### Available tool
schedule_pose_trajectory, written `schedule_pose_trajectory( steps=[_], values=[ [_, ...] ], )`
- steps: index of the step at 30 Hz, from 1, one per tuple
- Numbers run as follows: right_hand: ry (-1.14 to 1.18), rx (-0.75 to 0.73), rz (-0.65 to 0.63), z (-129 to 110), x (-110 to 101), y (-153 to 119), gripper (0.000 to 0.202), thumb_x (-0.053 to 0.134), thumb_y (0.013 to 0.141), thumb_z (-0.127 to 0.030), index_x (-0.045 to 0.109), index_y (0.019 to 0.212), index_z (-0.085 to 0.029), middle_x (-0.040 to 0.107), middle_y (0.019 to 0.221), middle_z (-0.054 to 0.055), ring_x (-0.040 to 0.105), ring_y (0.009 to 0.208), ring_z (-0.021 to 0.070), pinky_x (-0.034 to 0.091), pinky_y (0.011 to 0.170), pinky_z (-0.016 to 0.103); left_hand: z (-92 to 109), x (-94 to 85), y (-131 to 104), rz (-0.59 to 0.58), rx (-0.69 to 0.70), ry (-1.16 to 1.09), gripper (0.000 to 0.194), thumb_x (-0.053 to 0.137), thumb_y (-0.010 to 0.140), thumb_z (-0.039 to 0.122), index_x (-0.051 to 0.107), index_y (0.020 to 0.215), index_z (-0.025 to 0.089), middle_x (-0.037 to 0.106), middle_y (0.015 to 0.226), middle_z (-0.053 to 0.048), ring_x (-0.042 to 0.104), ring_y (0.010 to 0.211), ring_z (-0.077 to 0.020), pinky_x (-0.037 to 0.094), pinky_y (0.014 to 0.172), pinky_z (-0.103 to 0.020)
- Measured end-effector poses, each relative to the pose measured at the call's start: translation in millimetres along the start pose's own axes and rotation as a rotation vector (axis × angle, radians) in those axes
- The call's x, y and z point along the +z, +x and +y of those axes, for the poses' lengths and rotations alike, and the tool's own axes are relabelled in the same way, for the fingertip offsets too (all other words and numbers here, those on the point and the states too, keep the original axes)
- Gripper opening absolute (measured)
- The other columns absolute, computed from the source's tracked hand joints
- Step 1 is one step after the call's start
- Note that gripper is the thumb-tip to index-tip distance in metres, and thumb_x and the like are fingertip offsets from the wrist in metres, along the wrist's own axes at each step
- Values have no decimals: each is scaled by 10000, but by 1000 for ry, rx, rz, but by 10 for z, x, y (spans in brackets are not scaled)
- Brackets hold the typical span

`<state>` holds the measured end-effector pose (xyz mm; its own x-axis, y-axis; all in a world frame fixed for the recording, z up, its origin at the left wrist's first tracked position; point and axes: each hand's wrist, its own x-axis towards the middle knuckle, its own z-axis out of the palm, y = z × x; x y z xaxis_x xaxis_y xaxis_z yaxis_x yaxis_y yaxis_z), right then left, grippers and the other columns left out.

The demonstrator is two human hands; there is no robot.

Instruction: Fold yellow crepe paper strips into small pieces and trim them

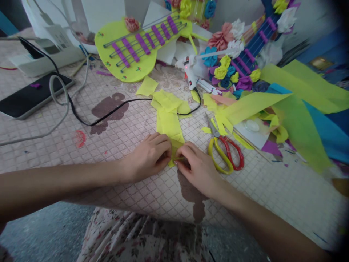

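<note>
Both my hands meet at the front of the table over a small piece of yellow crepe paper (176, 147). My left hand (154, 154) pinches its left side, fingers curled. On its right side, my right hand (197, 165) grips the paper between thumb and fingers. Just beyond my hands lie more cut pieces of yellow crepe paper (167, 120), overlapping in a loose heap. To the right of my right hand rests a pair of scissors (222, 145) with one yellow and one red handle, blades pointing away from me.
A white glue gun (191, 74) stands behind the paper, its black cord crossing the table. A yellow paper guitar (131, 51) and a blue one (251, 51) with paper flowers stand at the back. At left are a phone (32, 94) and a power strip (51, 54). Crepe strips (297, 120) cover the right.
</note>
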<state>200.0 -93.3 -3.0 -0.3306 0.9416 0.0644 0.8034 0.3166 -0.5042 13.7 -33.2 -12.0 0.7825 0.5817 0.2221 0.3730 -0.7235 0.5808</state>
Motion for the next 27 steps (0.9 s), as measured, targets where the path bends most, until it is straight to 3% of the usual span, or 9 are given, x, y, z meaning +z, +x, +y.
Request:
schedule_pose_trajectory(
  steps=[15, 21, 27],
  values=[
    [-81, 4, -22, -16, -1, -8, 25, 539, 846, -181, 535, 856, -204, 565, 911, 22, 569, 801, 165, 408, 613, 283, -33, -50, -9, -25, 51, -13, 42, 564, 837, 156, 587, 871, 145, 562, 942, -73, 526, 903, -201, 446, 812, -350],
    [-103, -8, -9, -27, 7, -7, 62, 556, 816, -219, 514, 860, -210, 568, 926, 33, 577, 836, 184, 421, 615, 293, -32, -58, -23, -46, 17, -2, 144, 640, 777, 180, 584, 908, 157, 562, 979, -68, 530, 940, -217, 443, 837, -374],
    [-11, -1, -52, -14, -35, -15, 255, 620, 769, -245, 479, 979, -212, 563, 1013, 47, 576, 927, 217, 458, 675, 328, -37, -114, -8, -82, 0, -56, 324, 733, 707, 233, 582, 986, 168, 569, 1010, -70, 531, 966, -228, 439, 867, -387]
  ],
)
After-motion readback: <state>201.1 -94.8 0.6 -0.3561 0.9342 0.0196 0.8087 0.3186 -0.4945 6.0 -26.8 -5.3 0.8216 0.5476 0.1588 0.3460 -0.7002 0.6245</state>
